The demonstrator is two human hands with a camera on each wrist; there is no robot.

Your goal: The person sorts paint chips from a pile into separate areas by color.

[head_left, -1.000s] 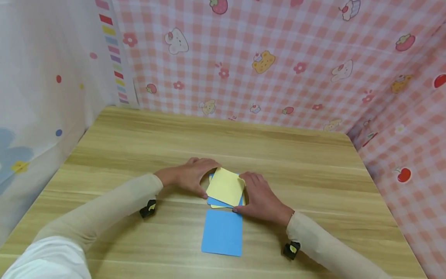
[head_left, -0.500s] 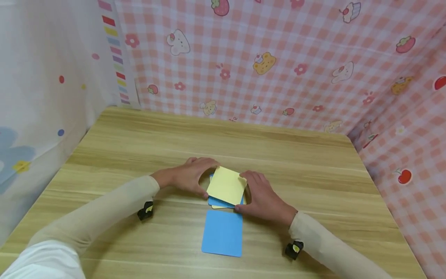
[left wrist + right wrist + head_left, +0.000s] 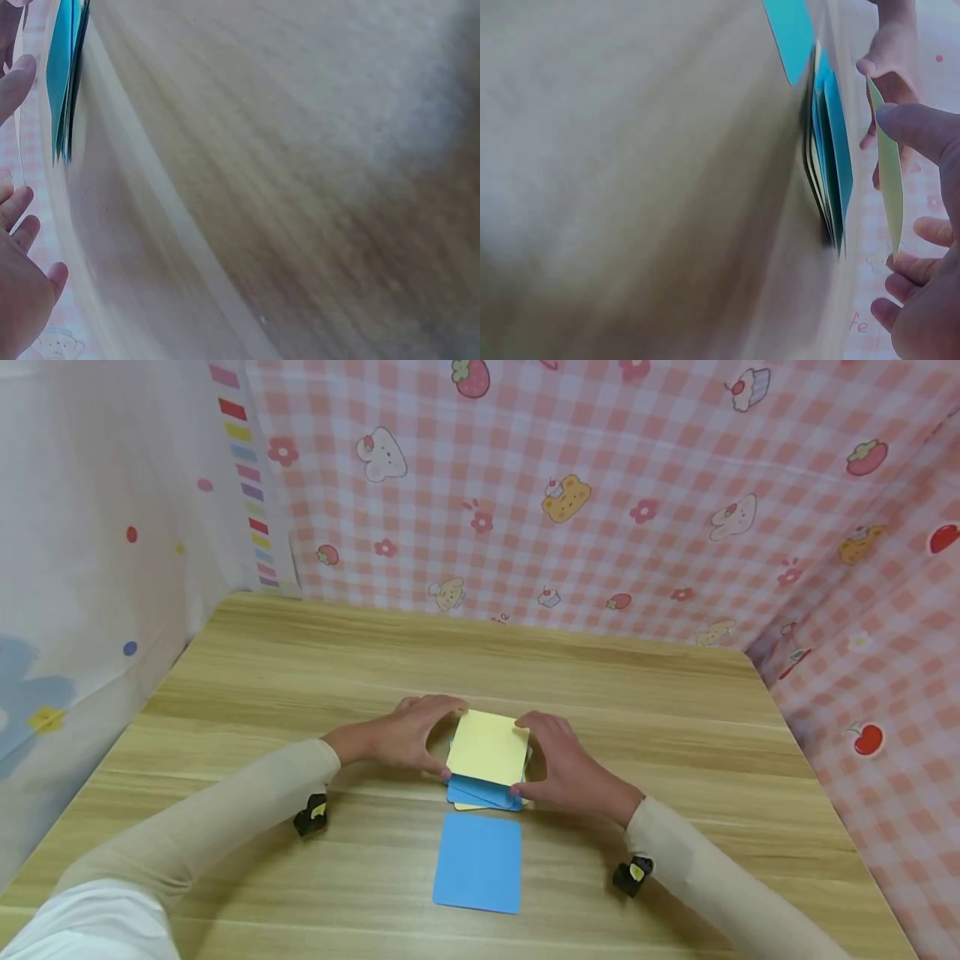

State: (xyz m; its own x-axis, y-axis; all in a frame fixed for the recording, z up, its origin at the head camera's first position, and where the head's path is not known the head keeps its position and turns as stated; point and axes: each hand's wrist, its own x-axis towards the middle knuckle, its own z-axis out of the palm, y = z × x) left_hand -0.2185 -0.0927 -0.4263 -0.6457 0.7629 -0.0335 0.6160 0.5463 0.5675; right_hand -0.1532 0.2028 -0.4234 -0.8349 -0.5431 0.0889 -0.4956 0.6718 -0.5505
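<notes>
A square yellow card (image 3: 489, 747) is held level between both hands, slightly above a loose stack of blue and yellow cards (image 3: 480, 792). My left hand (image 3: 405, 735) grips its left side, thumb at the near corner and fingers at the far corner. On the opposite side my right hand (image 3: 562, 768) holds it the same way. A gap between the raised yellow card (image 3: 889, 172) and the fanned stack (image 3: 829, 165) shows in the right wrist view. One blue card (image 3: 477, 863) lies flat on its own, nearer the body than the stack.
The wooden table (image 3: 300, 652) has a pink checked cloth (image 3: 510, 485) hanging behind it and on its right. A white cloth with coloured dots (image 3: 90, 485) hangs along the left side.
Both hands have raised the yellow card off the stack and turned it a little straighter, moving slightly away from the body. More blue shows beneath it. The lone blue card stays put.
</notes>
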